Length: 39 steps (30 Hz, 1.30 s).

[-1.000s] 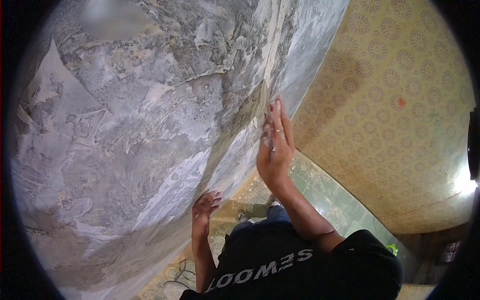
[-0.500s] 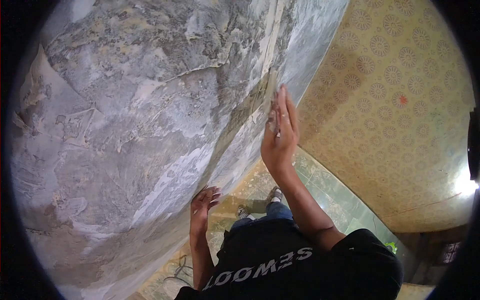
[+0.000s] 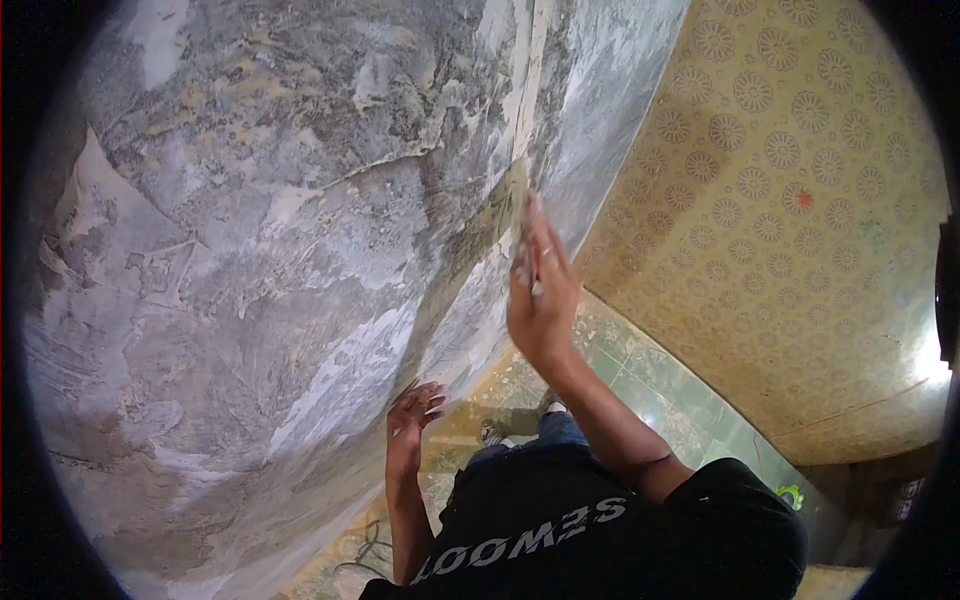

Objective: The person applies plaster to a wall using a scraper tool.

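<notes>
Head: right hand [image 3: 543, 310] near wall edge [image 3: 638, 128]

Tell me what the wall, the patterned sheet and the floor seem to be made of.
Wall: probably plaster or filler over cement, matte and rough, with pale smears and ridges.
Patterned sheet: perhaps vinyl or coated fabric, yellowish with printed rosettes and a soft sheen.
Floor: likely glazed tile, greenish, with straight joints.
</notes>
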### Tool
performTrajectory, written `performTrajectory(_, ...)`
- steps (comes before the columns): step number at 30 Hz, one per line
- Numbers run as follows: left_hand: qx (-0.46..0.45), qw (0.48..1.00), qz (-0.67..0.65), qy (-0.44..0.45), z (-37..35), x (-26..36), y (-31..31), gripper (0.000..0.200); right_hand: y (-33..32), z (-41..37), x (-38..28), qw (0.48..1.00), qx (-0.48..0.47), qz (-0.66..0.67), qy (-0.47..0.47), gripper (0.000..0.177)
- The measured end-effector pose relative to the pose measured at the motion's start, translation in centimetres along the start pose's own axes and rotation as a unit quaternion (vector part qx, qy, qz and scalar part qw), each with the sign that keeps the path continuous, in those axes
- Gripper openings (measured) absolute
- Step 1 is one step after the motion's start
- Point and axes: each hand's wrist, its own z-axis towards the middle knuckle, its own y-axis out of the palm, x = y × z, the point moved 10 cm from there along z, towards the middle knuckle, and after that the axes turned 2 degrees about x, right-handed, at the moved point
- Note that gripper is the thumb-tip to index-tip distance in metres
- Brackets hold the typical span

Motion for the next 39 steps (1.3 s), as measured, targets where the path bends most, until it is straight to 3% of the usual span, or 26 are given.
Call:
performTrajectory(3, 0.001, 1.0, 0.005, 0.017, 0.2, -0.3, -0.4, 0.045, -0.4, -1.7, -0.1, 1.0, -0.012, -0.005, -0.018, 0.046)
performTrajectory(7, 0.003, 1.0, 0.006, 0.02, -0.1, 0.2, 0.2, 0.048, -2.7, 0.5, 2.9, 0.996, 0.061, -0.01, 0.06, 0.043)
performTrajectory(8, 0.0, 1.0, 0.009, 0.021, -0.2, 0.5, 0.4, 0.049, -2.6, 1.3, 3.5, 0.99, 0.05, 0.078, 0.108, 0.05)
performTrajectory(9, -0.002, 1.0, 0.011, 0.023, -0.1, 0.5, 0.6, 0.049, -2.6, 1.4, 3.5, 0.99, 0.053, 0.078, 0.107, 0.05)
performTrajectory(12, -0.008, 1.0, -0.002, 0.005, 0.0, 0.0, 0.9, 0.04, -1.4, 2.1, 0.1, 1.0, -0.007, 0.007, 0.006, 0.051)
performTrajectory(15, 0.007, 1.0, -0.008, 0.005, 0.0, 0.1, 0.7, 0.041, -1.3, 0.5, -0.6, 0.999, -0.041, -0.001, -0.002, 0.05)
performTrajectory(17, 0.008, 1.0, 0.002, 0.014, -0.5, 1.3, 1.1, 0.041, -2.7, 1.2, 0.9, 0.998, -0.018, 0.067, 0.009, 0.046)
performTrajectory(19, 0.014, 0.999, -0.004, 0.029, -0.8, 1.9, 1.2, 0.042, -5.5, 4.0, 0.8, 0.995, 0.007, 0.092, -0.04, 0.029)
performTrajectory(21, 0.007, 1.0, 0.009, -0.008, -0.5, 0.3, 0.7, 0.043, -7.4, 8.4, -0.1, 0.99, -0.016, 0.098, -0.102, 0.028)
performTrajectory(24, -0.005, 1.0, 0.022, 0.019, -0.8, 0.7, 0.8, 0.042, -9.4, 14.5, -2.8, 0.979, -0.058, 0.112, -0.158, 0.03)
performTrajectory(26, -0.016, 0.998, 0.021, 0.049, -0.7, 1.4, 1.4, 0.041, -9.5, 16.9, -5.5, 0.959, -0.108, 0.037, -0.258, 0.046)
performTrajectory(30, 0.023, 0.999, 0.031, 0.036, -0.3, 1.3, 2.6, 0.04, -9.0, 19.9, -7.6, 0.947, -0.143, 0.031, -0.287, 0.052)
performTrajectory(35, 0.031, 0.998, -0.001, 0.047, -0.4, 2.0, 5.4, 0.039, -7.7, 19.8, -8.1, 0.931, -0.146, 0.055, -0.329, 0.048)
performTrajectory(37, 0.021, 0.999, 0.003, 0.039, -0.5, 2.1, 6.8, 0.038, -7.3, 18.8, -7.9, 0.921, -0.105, -0.036, -0.375, 0.045)
performTrajectory(39, 0.028, 0.999, 0.012, 0.034, -0.6, 2.1, 7.2, 0.039, -6.9, 17.8, -6.7, 0.921, -0.104, -0.031, -0.375, 0.044)
